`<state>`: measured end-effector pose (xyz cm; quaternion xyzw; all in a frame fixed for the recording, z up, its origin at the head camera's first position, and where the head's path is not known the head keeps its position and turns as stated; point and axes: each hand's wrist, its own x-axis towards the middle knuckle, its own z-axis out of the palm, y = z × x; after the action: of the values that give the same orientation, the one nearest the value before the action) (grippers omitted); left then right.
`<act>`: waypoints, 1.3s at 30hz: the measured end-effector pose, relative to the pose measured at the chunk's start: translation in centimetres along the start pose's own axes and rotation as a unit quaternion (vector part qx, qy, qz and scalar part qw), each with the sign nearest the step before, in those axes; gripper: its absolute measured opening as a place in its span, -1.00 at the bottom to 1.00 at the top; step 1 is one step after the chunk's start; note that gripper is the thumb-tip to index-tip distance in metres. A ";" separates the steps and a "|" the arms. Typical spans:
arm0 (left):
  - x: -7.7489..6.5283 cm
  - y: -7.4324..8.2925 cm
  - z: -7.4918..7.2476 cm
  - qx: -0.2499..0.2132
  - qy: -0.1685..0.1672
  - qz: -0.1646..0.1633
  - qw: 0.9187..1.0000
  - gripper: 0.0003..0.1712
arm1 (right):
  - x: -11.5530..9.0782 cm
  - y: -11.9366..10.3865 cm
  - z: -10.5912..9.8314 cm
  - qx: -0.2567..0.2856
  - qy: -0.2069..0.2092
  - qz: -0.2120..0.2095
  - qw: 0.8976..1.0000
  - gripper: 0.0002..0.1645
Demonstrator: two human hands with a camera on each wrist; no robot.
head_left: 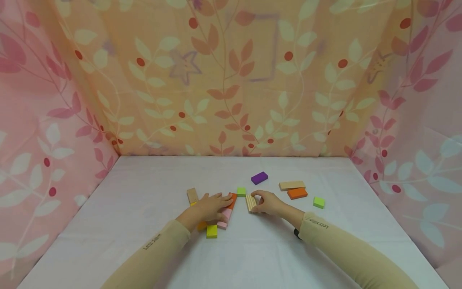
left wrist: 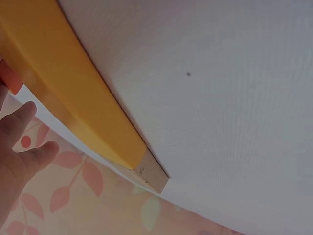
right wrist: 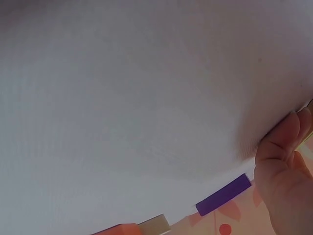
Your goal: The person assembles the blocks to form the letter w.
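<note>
In the head view my right hand (head_left: 269,203) pinches a pale ridged wooden block (head_left: 251,203) by its right side, between thumb and fingers. My left hand (head_left: 209,208) spreads over the blocks on the left, fingertips at a red-orange block (head_left: 233,198) and a pink block (head_left: 225,216) set end to end. Below its palm, a yellow-orange block (head_left: 201,226) is partly hidden; the left wrist view shows a long yellow-orange block (left wrist: 73,83) up close. A light green block (head_left: 241,192) sits just beyond the red-orange one. Right wrist view: the right hand (right wrist: 286,171) appears at the edge.
A plain wooden block (head_left: 193,196) lies beyond the left hand, a yellow block (head_left: 211,231) nearer. To the right are a purple block (head_left: 259,178), another wooden block (head_left: 292,185), an orange block (head_left: 297,193) and a green block (head_left: 319,202). Patterned cloth (head_left: 231,80) walls the table.
</note>
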<state>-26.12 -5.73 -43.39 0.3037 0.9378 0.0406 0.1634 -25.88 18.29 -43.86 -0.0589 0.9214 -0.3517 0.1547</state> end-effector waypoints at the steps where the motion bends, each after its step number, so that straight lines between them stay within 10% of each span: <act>1: 0.0 0.0 0.0 0.000 0.001 0.000 1.000 -0.12 | 0.0 0.0 0.0 -0.001 0.000 -0.001 1.000 -0.33; 31: -0.2 0.2 -0.3 -0.014 -0.001 -0.005 1.000 -0.13 | 0.2 0.0 -0.3 0.000 -0.013 -0.001 1.000 -0.31; 39: -0.2 0.1 -0.1 -0.016 -0.001 -0.005 1.000 -0.13 | 1.0 0.7 -1.6 0.073 0.026 0.028 0.997 -0.30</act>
<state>-25.96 -5.80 -43.20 0.2959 0.9385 0.0549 0.1691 -27.33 19.60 -43.48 -0.0125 0.8982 -0.4150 0.1444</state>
